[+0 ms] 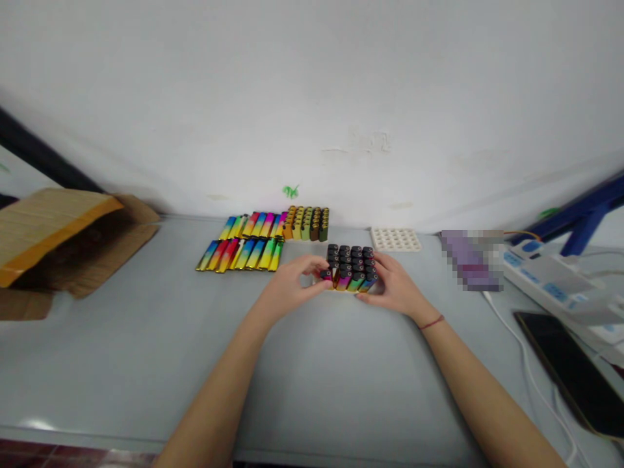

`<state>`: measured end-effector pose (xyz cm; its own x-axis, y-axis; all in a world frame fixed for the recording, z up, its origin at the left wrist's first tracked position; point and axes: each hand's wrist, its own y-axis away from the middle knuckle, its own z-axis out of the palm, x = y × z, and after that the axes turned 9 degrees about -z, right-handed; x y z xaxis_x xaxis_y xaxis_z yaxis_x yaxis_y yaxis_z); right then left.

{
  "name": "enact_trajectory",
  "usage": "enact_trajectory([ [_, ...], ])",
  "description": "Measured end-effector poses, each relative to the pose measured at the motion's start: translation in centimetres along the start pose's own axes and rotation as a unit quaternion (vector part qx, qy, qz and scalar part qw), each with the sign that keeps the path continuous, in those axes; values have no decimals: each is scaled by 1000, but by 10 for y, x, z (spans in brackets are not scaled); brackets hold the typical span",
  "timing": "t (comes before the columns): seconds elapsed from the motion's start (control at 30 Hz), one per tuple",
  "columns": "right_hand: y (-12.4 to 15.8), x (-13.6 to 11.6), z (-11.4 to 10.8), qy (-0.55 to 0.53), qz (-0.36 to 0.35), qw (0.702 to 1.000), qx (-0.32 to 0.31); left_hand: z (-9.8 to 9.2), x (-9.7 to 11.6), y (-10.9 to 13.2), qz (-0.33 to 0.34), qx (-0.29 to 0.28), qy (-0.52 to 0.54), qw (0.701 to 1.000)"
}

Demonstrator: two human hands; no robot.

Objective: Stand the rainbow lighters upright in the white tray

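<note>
A block of upright lighters with black tops and shiny rainbow bodies stands in rows in front of me. My left hand pinches one lighter at the block's front left corner, thumb in front and fingers behind. Against the right side of the block, my right hand curls with its fingers round the back and its thumb at the front. A thin pale edge shows under the front row; the rest of the base is hidden. Behind the block lies a white tray with holes.
Rainbow lighters lie in two rows at the left, beside standing gold-ended pieces. An opened cardboard box is far left. On the right are a power strip, a white cable, a dark phone and a pixelated purple object.
</note>
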<state>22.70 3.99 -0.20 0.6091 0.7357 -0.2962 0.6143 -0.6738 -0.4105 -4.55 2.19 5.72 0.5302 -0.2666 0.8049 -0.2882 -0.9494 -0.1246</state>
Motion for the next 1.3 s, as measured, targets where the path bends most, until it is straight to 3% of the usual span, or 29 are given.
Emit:
enact_trajectory([
  [0.2,0,-1,0,-10,5,1000,3,0,1,1,5,-9,-26,1000],
  [0.47,1,1,2,-2,3,1000,6,-1,1,0,78,7,-44,996],
  [0.67,2,3,3,6,-2,1000,7,-8,0,2,70,-2,-54,996],
  [0.73,2,2,3,4,0,1000,6,-17,-1,3,32,10,-62,998],
  [0.87,1,2,2,-1,5,1000,4,-45,-4,7,-107,40,-104,988],
  [1.0,2,3,2,1,8,1000,7,-66,-15,10,-213,-21,-160,964],
  [1.17,2,3,2,0,8,1000,9,-60,-26,13,-299,-66,-190,933],
  [1.3,2,2,2,9,7,1000,4,-47,-28,12,-306,-68,-237,920],
])
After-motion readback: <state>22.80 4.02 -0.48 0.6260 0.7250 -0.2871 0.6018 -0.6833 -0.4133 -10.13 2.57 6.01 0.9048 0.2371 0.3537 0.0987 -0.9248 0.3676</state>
